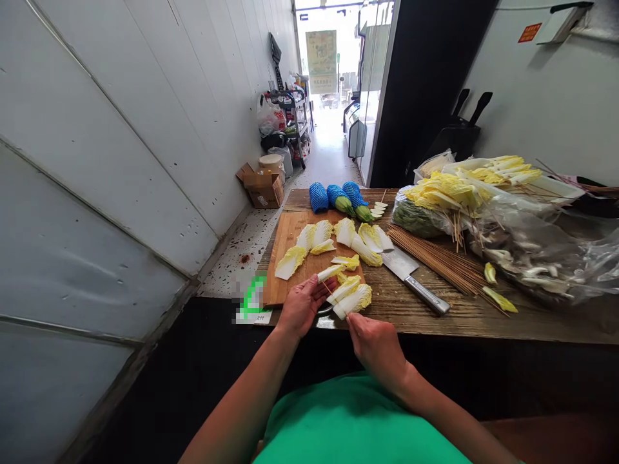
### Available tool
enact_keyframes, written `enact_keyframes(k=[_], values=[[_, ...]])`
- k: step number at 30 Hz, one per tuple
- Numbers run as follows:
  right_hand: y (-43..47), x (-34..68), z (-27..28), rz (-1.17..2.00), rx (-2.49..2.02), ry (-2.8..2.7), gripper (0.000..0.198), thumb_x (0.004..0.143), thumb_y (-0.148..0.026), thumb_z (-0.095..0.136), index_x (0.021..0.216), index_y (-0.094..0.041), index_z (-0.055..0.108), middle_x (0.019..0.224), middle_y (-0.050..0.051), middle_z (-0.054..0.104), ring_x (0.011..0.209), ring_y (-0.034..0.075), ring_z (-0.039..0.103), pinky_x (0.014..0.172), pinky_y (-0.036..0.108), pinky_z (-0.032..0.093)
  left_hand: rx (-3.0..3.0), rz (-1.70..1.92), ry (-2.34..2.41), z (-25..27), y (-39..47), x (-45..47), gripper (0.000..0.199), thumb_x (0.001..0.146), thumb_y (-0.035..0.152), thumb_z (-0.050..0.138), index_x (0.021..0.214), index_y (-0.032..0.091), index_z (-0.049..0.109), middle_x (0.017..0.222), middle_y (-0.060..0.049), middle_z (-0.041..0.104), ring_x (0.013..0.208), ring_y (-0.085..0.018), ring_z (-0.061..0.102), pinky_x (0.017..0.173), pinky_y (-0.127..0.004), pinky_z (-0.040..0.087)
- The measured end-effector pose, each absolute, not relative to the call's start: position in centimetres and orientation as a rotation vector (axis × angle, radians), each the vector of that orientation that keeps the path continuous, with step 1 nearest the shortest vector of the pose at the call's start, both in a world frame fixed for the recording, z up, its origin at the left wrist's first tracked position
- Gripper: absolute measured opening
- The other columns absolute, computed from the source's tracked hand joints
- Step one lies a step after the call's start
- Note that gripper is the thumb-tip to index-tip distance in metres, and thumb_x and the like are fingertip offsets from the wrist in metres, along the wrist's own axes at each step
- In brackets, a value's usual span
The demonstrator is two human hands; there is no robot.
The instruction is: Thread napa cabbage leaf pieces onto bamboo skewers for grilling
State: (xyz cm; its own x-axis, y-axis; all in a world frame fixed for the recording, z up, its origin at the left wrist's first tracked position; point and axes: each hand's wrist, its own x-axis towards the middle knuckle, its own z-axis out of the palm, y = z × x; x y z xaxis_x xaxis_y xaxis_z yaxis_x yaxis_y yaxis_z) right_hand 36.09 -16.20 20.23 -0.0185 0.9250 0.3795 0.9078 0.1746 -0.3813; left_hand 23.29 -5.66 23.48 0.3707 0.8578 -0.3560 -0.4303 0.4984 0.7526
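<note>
My left hand [302,306] pinches a narrow napa cabbage leaf [331,272] between thumb and fingers, over the front of a wooden cutting board [278,293]. Closed around the lower end of a bamboo skewer is my right hand [380,341]. Several cabbage pieces [352,300] are threaded on this skewer, and its bare upper part points at the leaf in my left hand. Loose yellow-white cabbage leaves [291,261] lie across the board. A cleaver [400,264] rests at the board's right edge, its handle towards me.
Blue foam-netted squash [344,201] lie behind the board. To the right are a bundle of bamboo skewers [430,258], a heap of skewered cabbage [449,190] and a clear plastic bag of mushrooms [536,261]. A cardboard box [264,190] stands on the floor beyond.
</note>
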Motion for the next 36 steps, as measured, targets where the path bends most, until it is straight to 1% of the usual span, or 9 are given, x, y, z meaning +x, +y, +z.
enact_keyframes(k=[7,14,22,30,36], values=[[-16.10,36.09,20.62,0.032,-1.744,-1.931,0.028,0.090,-0.015,0.036,0.070,-0.016,0.056,0.059,0.003,0.062,0.050,0.013,0.056,0.046,0.026,0.026,0.651,0.929,0.818,23.05,-5.74,23.48,0.018,0.082,0.018,0.055,0.089,0.005,0.065,0.093,-0.018,0.069,0.091,-0.023,0.065,0.092,-0.039,0.046],[-16.33,36.31,20.93,0.044,-1.698,-1.943,0.029,0.091,-0.017,0.035,0.071,-0.016,0.056,0.058,0.002,0.062,0.048,0.012,0.056,0.046,0.026,0.027,0.613,0.946,0.783,22.62,-5.85,23.51,0.020,0.084,0.020,0.052,0.090,0.006,0.064,0.094,-0.019,0.068,0.093,-0.024,0.064,0.091,-0.037,0.046],[-16.57,36.24,21.07,0.026,-1.715,-1.944,0.026,0.090,-0.014,0.037,0.073,-0.016,0.057,0.060,0.003,0.063,0.051,0.012,0.059,0.047,0.025,0.027,0.526,0.909,0.818,23.07,-6.00,23.71,0.021,0.085,0.019,0.049,0.092,0.004,0.062,0.093,-0.020,0.068,0.091,-0.025,0.065,0.089,-0.040,0.048],[-16.64,36.11,20.80,0.021,-1.754,-1.966,0.023,0.087,-0.012,0.040,0.073,-0.017,0.058,0.061,0.003,0.064,0.051,0.013,0.058,0.047,0.025,0.026,0.478,0.943,0.860,23.02,-5.95,24.01,0.020,0.087,0.018,0.045,0.090,0.005,0.060,0.089,-0.019,0.069,0.091,-0.025,0.065,0.089,-0.041,0.049],[-16.64,36.08,20.95,-0.001,-1.787,-1.980,0.023,0.087,-0.012,0.040,0.072,-0.017,0.057,0.059,0.003,0.063,0.048,0.014,0.057,0.045,0.026,0.025,0.462,0.961,0.855,22.87,-6.03,24.16,0.020,0.086,0.019,0.049,0.091,0.004,0.061,0.091,-0.021,0.068,0.092,-0.025,0.065,0.089,-0.040,0.049]])
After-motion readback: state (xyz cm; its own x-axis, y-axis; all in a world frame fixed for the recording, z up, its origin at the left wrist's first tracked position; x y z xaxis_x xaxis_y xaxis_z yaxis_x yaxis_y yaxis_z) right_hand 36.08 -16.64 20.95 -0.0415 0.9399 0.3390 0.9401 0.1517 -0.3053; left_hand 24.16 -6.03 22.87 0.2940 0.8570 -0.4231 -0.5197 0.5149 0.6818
